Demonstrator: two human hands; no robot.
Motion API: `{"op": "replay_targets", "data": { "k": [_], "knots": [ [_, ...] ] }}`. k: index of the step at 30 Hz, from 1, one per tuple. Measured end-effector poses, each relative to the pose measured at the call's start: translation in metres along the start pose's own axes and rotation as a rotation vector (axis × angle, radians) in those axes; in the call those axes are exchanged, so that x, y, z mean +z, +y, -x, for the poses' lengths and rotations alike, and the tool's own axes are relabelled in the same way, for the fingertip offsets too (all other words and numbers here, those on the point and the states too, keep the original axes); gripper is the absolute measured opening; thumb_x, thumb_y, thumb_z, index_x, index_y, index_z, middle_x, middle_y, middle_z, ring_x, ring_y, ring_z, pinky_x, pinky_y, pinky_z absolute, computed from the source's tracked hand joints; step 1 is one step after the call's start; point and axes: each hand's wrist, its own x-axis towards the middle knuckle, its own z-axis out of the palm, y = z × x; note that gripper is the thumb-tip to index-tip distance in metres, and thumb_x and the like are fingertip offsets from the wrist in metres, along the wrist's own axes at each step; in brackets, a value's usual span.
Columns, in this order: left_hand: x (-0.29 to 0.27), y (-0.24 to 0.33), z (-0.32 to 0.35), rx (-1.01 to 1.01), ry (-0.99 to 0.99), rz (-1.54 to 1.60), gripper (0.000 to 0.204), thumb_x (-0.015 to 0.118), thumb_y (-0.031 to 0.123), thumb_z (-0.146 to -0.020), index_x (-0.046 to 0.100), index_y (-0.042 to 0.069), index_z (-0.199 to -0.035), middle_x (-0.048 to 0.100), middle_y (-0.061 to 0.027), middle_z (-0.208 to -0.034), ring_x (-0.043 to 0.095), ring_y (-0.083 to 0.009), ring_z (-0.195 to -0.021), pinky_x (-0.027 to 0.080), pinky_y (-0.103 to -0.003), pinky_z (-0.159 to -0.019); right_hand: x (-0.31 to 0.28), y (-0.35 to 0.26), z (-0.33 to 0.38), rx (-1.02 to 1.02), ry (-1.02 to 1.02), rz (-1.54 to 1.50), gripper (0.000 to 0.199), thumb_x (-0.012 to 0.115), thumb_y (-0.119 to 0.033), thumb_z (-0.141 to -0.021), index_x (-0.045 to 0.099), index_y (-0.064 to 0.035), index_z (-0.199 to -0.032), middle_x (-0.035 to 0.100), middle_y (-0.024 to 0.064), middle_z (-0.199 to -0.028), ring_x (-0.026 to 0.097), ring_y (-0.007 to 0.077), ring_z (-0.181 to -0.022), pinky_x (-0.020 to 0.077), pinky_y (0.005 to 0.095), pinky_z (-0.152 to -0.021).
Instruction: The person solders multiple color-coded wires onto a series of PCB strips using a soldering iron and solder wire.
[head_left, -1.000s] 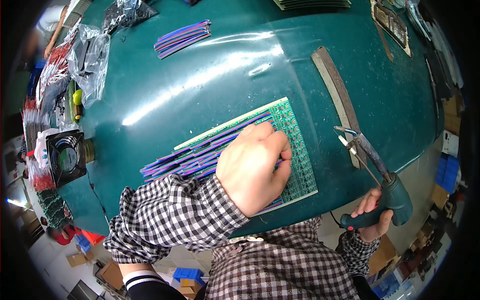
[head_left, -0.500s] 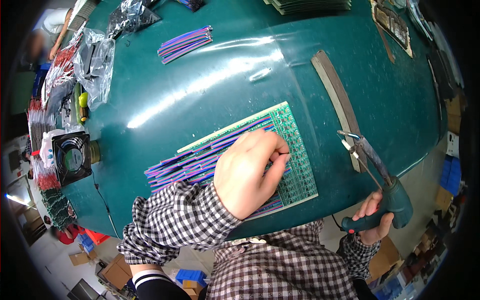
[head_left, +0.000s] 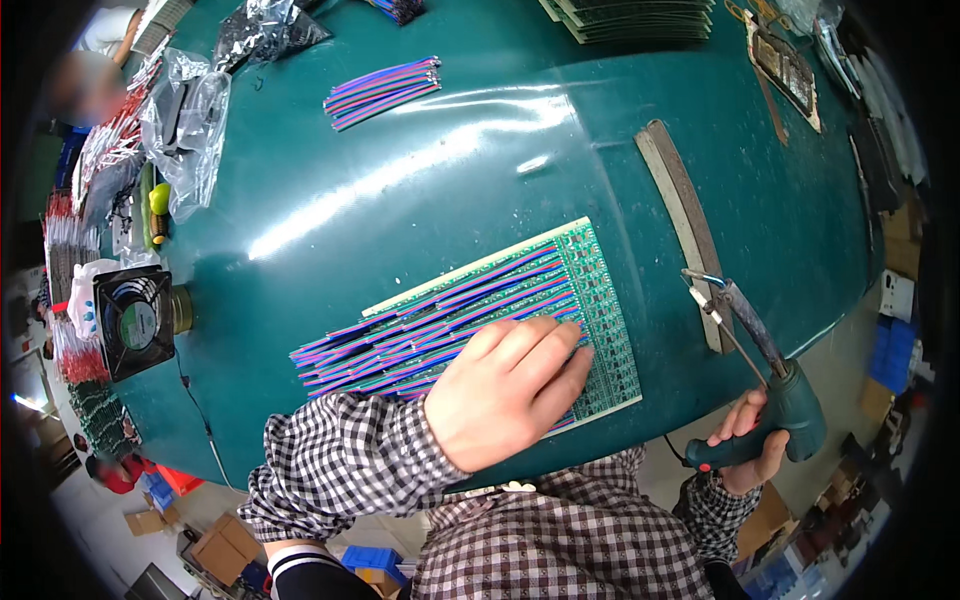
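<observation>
A green circuit board panel [head_left: 610, 360] lies on the bench near its front edge. Rows of blue, red and black wire bundles [head_left: 400, 345] run across it and overhang its left side. Over the panel's lower middle rests my left hand [head_left: 510, 390], its fingers curled down onto the wire ends by the bare right strip. The fingertips are hidden, so whatever they pinch does not show. Off the right front edge, my right hand [head_left: 745, 440] is wrapped round the handle of a green soldering gun [head_left: 795, 405]. Its metal tip points up-left, over a grey-brown bar.
The grey-brown bar [head_left: 685, 220] lies right of the panel. Further back is a loose wire bundle [head_left: 385, 90]. A black fan [head_left: 135, 322] stands at the left, near plastic bags [head_left: 190, 130]. Stacked boards [head_left: 630, 20] sit at the far edge. A person is at the far left.
My left hand has shifted slightly down and right, and its pinch has turned into fingers curled down over the wires. The right hand keeps the soldering gun in nearly the same place.
</observation>
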Motion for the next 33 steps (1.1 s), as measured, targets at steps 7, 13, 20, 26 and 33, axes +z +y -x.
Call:
{"op": "replay_targets", "data": {
  "k": [7, 13, 20, 26, 33],
  "knots": [
    [-0.013, 0.058, 0.01, -0.364, -0.013, 0.235, 0.058, 0.084, 0.015, -0.079, 0.068, 0.001, -0.133, 0.064, -0.0105, -0.108, 0.062, -0.0263, -0.09, 0.052, -0.038, -0.079, -0.001, -0.001, -0.005, -0.014, 0.01, -0.007, 0.072, 0.068, -0.048, -0.1, 0.051, 0.0153, -0.13, 0.059, 0.0107, -0.087, 0.065, 0.0224, -0.076, 0.0648, 0.0357, -0.062],
    [0.02, 0.056, 0.003, -0.413, 0.012, 0.095, 0.066, 0.084, 0.02, -0.079, 0.063, 0.002, -0.14, 0.061, -0.0098, -0.112, 0.06, -0.0256, -0.089, 0.051, -0.038, -0.078, -0.005, 0.001, -0.006, 0.003, -0.056, -0.035, 0.074, 0.067, -0.05, -0.099, 0.051, 0.0144, -0.131, 0.059, 0.0103, -0.088, 0.064, 0.0212, -0.076, 0.0644, 0.0341, -0.062],
    [0.03, 0.06, 0.004, -0.403, 0.069, 0.036, 0.067, 0.084, 0.02, -0.08, 0.063, 0.003, -0.141, 0.061, -0.0095, -0.112, 0.061, -0.0248, -0.088, 0.051, -0.037, -0.076, -0.009, 0.002, -0.002, 0.029, -0.025, -0.052, 0.075, 0.069, -0.05, -0.098, 0.051, 0.0138, -0.132, 0.059, 0.0101, -0.089, 0.065, 0.0207, -0.078, 0.0647, 0.0351, -0.062],
    [0.031, 0.061, 0.002, -0.409, 0.068, 0.004, 0.064, 0.083, 0.018, -0.08, 0.064, 0.003, -0.14, 0.062, -0.0093, -0.111, 0.061, -0.0244, -0.088, 0.051, -0.037, -0.074, -0.007, 0.002, -0.003, 0.022, 0.003, -0.049, 0.075, 0.07, -0.05, -0.098, 0.051, 0.0146, -0.131, 0.059, 0.0105, -0.088, 0.065, 0.0212, -0.076, 0.0647, 0.0349, -0.06],
    [0.03, 0.055, -0.001, -0.414, 0.077, 0.065, 0.057, 0.084, 0.012, -0.078, 0.067, 0.0, -0.131, 0.064, -0.0102, -0.107, 0.062, -0.0258, -0.086, 0.052, -0.038, -0.074, -0.005, 0.002, -0.003, 0.014, 0.012, -0.028, 0.075, 0.071, -0.049, -0.098, 0.052, 0.015, -0.13, 0.059, 0.0108, -0.087, 0.065, 0.021, -0.075, 0.0646, 0.0344, -0.059]
  ]
}}
